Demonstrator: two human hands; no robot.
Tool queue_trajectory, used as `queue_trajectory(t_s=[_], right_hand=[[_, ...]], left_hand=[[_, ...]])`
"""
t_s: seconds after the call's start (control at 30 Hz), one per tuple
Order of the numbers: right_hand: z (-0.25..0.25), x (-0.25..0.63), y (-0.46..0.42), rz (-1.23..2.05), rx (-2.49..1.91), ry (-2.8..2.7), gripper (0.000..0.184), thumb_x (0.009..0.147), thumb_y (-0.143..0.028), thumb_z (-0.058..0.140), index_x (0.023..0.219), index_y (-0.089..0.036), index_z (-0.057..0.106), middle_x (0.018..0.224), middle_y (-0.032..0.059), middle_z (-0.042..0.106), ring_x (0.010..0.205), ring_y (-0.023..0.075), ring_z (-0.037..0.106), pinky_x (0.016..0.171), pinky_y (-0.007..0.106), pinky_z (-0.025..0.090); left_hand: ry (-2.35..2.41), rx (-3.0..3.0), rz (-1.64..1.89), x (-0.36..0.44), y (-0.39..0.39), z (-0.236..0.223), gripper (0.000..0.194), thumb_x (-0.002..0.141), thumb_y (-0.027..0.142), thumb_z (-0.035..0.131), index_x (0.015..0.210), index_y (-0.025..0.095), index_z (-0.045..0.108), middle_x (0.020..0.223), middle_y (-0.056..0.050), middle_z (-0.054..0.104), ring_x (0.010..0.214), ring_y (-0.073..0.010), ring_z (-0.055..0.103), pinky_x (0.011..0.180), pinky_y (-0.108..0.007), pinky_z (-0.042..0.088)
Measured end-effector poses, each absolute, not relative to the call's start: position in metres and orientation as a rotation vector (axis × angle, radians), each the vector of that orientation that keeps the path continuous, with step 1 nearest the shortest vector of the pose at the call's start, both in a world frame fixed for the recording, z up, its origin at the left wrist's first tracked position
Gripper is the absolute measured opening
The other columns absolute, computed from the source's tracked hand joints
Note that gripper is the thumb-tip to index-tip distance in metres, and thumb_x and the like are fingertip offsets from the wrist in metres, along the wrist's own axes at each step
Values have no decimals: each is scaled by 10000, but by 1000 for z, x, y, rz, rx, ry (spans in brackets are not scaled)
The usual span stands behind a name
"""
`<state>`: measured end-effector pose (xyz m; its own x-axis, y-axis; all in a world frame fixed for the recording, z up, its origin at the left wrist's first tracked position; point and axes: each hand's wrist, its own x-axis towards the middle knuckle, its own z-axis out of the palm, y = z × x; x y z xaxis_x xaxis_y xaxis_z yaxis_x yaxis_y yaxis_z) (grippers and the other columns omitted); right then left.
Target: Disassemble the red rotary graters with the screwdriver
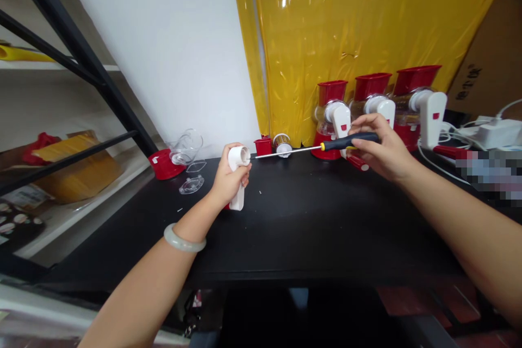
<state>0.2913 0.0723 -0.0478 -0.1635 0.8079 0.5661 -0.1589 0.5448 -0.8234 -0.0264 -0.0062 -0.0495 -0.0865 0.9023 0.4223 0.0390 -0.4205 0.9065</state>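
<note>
My left hand is closed around a white plastic handle part, held upright over the black table. The part's round socket faces right. My right hand grips the black handle of a long screwdriver. The metal shaft points left and its tip sits at the socket's opening. A pale bangle rings my left wrist.
Three assembled red-and-white grinders stand at the back right before a yellow sheet. A small red cup and metal drum sit behind the screwdriver. A red base with clear housing lies at left. Cables and a white adapter are far right.
</note>
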Motion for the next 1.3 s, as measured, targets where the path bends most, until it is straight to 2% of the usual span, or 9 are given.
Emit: queue_trajectory(t_s=[0.1, 0.23, 0.33, 0.6, 0.8, 0.97, 1.07, 1.2, 1.3], right_hand=[[-48, 291, 72, 1061, -537, -1456, 358, 683, -356, 763, 940, -254, 537, 852, -12, 570, 728, 119, 589, 624, 239, 531], [-47, 293, 71, 1018, -714, -1568, 377, 886, -608, 450, 922, -241, 531, 571, -15, 550, 414, 112, 498, 355, 217, 383], [-46, 292, 69, 936, -782, -1585, 300, 867, -547, 546, 898, -251, 508, 491, -55, 485, 339, 90, 415, 311, 197, 315], [-42, 287, 67, 1131, -450, -1400, 360, 642, -285, 795, 902, -256, 548, 925, -4, 569, 803, 135, 600, 658, 263, 540], [-47, 291, 72, 992, -791, -1551, 346, 869, -588, 502, 870, -246, 554, 511, -35, 469, 368, 107, 430, 319, 219, 316], [-46, 288, 69, 1145, -479, -1356, 391, 640, -266, 796, 943, -276, 549, 869, -28, 563, 689, 112, 572, 567, 240, 509], [-46, 289, 67, 1173, -420, -1387, 378, 651, -299, 791, 948, -261, 560, 949, -2, 574, 812, 139, 598, 664, 269, 541], [-47, 291, 69, 1033, -660, -1511, 335, 849, -572, 550, 929, -247, 554, 592, -19, 550, 454, 130, 525, 395, 250, 431], [-48, 290, 71, 992, -734, -1501, 295, 808, -517, 640, 909, -256, 545, 522, -57, 488, 369, 102, 448, 330, 220, 347]], left_hand=[[1055, 1498, 1585, -27, -6, -49, 476, 680, 134, 664, 1048, 252, 385, 637, 106, 469, 382, -38, 410, 371, -170, 357], [1046, 1496, 1593, -27, -7, -49, 479, 680, 137, 665, 1050, 255, 385, 637, 105, 473, 384, -41, 415, 373, -171, 359], [1052, 1500, 1589, -27, -7, -48, 472, 681, 132, 661, 1045, 254, 386, 627, 104, 477, 385, -45, 407, 367, -174, 356], [1045, 1497, 1583, -27, -6, -50, 477, 675, 136, 670, 1044, 253, 390, 642, 100, 472, 387, -41, 410, 371, -172, 355], [1041, 1504, 1596, -28, -6, -48, 476, 675, 140, 673, 1041, 254, 391, 636, 103, 473, 386, -41, 410, 370, -173, 356], [1044, 1496, 1602, -29, -5, -49, 484, 671, 137, 674, 1041, 256, 386, 645, 100, 485, 384, -46, 405, 356, -177, 351], [1046, 1499, 1596, -29, -5, -49, 477, 674, 133, 670, 1039, 254, 390, 649, 98, 485, 386, -45, 409, 358, -177, 354], [1039, 1501, 1606, -29, -5, -49, 475, 678, 127, 664, 1044, 254, 390, 651, 99, 485, 386, -40, 415, 365, -172, 357], [1042, 1503, 1599, -30, -5, -50, 474, 677, 126, 665, 1042, 253, 390, 643, 100, 486, 385, -39, 412, 366, -170, 356]])
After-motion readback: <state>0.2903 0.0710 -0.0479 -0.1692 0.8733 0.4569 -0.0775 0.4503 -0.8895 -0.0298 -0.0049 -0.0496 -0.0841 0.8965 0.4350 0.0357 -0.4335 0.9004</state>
